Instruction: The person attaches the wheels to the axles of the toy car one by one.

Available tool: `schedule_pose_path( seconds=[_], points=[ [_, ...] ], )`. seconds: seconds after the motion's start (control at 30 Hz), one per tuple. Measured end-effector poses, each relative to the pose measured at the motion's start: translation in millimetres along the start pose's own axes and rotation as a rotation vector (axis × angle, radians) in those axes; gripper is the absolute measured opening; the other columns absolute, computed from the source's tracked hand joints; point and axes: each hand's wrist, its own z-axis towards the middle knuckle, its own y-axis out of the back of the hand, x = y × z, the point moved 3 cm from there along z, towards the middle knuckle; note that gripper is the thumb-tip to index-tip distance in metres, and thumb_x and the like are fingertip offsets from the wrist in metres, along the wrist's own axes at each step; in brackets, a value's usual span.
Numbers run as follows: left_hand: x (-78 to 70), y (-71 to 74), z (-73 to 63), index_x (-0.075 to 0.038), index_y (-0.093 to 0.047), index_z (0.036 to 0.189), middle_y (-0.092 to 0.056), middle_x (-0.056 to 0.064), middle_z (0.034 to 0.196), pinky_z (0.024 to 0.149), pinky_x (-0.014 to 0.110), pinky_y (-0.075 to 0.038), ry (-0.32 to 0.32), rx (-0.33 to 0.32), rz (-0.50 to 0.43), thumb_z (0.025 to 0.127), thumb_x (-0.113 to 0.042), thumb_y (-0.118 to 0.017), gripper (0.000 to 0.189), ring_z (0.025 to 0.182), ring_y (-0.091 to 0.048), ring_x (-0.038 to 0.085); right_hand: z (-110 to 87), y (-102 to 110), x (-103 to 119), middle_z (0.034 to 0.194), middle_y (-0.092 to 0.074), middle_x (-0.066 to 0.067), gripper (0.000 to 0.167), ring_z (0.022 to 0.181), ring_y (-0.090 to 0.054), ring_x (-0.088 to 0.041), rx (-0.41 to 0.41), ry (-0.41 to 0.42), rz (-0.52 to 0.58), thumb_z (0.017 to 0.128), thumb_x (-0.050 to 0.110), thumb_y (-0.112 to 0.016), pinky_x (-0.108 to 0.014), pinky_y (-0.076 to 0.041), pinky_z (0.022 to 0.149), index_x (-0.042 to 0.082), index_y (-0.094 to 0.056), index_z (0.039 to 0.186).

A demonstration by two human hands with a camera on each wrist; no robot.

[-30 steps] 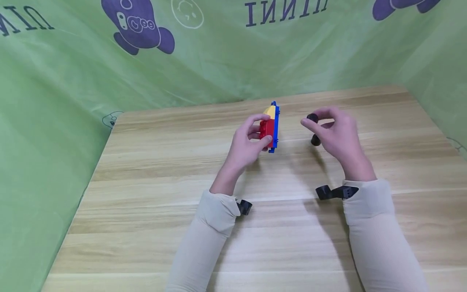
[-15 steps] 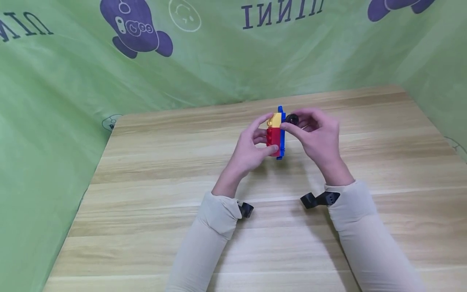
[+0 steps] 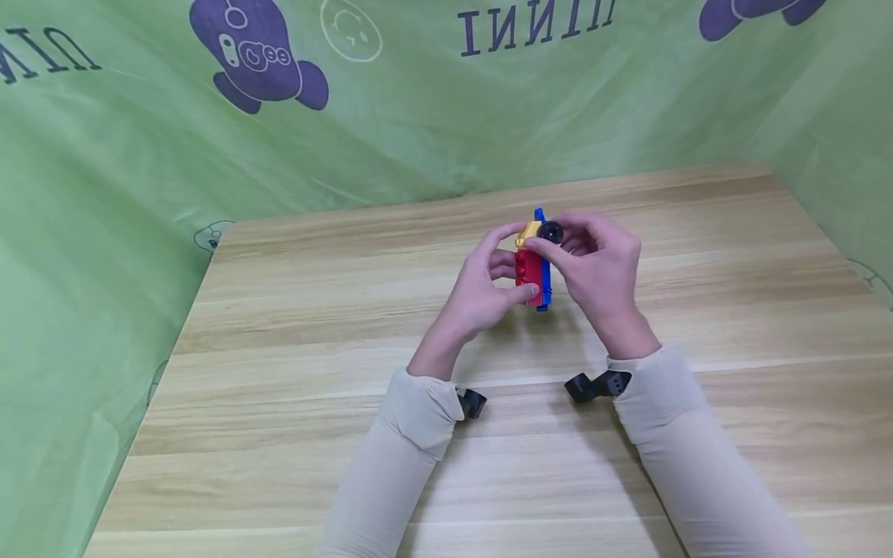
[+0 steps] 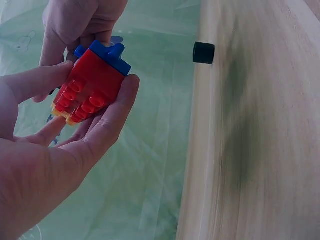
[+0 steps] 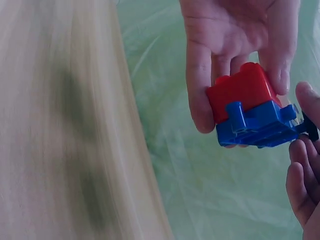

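My left hand (image 3: pixel 481 293) grips a toy car made of building blocks, between thumb and fingers above the table. It has a red block (image 3: pixel 530 267), a yellow block (image 3: pixel 527 232) at its far end, and a blue wheel base (image 3: pixel 546 288) facing right. Its studs point left. At the far end of the base, my right hand (image 3: pixel 601 267) pinches a black wheel (image 3: pixel 550 232) against the car. In the right wrist view, the black wheel (image 5: pixel 311 127) is partly hidden by fingers, and blue pegs (image 5: pixel 236 116) stick out of the base.
Below the hands lies a wood-grain table (image 3: pixel 279 372). A green printed cloth (image 3: pixel 418 116) hangs behind and at both sides. Each cuff carries a black wrist camera, such as the right one (image 3: pixel 593 386). A dark blocky object (image 4: pixel 204 52) shows near the table edge; its kind is unclear.
My right hand has moved left with the black wheel, from apart to up against the blue base. My left hand has shifted slightly right and nearer with the car.
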Motion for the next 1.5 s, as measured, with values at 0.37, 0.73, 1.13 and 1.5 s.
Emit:
schedule_pose_path(
  seconds=[0.37,0.73,1.13,1.5],
  points=[
    [0.1,0.8,-0.7,-0.015,-0.043,0.146,-0.068,0.021,0.113,0.078,0.029,-0.060,0.015,-0.009,-0.050,0.081,0.016,-0.072,0.078,0.099,-0.068,0.026,-4.1,-2.8,3.4,0.085,-0.073,-0.022,0.036,0.071,-0.057,0.015,-0.027,0.105,-0.065,0.070,0.004,-0.091,-0.006,-0.050,0.064,-0.008,-0.075,0.099],
    [3.4,4.8,-0.6,-0.017,-0.043,0.145,-0.067,0.019,0.114,0.085,0.032,-0.060,0.040,-0.029,-0.076,0.083,0.013,-0.072,0.075,0.100,-0.068,0.026,-4.5,-3.4,1.9,0.088,-0.073,-0.024,0.020,0.071,-0.061,0.011,0.030,0.052,0.035,0.086,0.000,-0.076,-0.009,-0.051,0.065,-0.007,-0.075,0.105],
    [1.4,4.9,-1.8,-0.017,-0.044,0.145,-0.068,0.019,0.114,0.089,0.030,-0.058,0.016,-0.021,-0.081,0.083,0.014,-0.072,0.075,0.099,-0.067,0.024,-1.8,-2.0,0.0,0.078,-0.070,0.018,0.027,0.064,-0.066,-0.002,0.102,-0.271,0.209,0.088,0.007,-0.078,-0.017,-0.056,0.059,-0.008,-0.072,0.109],
    [0.9,5.1,-1.5,-0.018,-0.044,0.144,-0.068,0.019,0.114,0.087,0.029,-0.058,0.010,-0.017,-0.085,0.083,0.015,-0.071,0.075,0.098,-0.067,0.024,1.2,-1.3,-1.4,0.081,-0.075,0.008,0.007,0.059,-0.061,-0.007,0.166,-0.421,0.390,0.088,0.007,-0.077,-0.019,-0.056,0.060,0.013,-0.078,0.092]
  ],
)
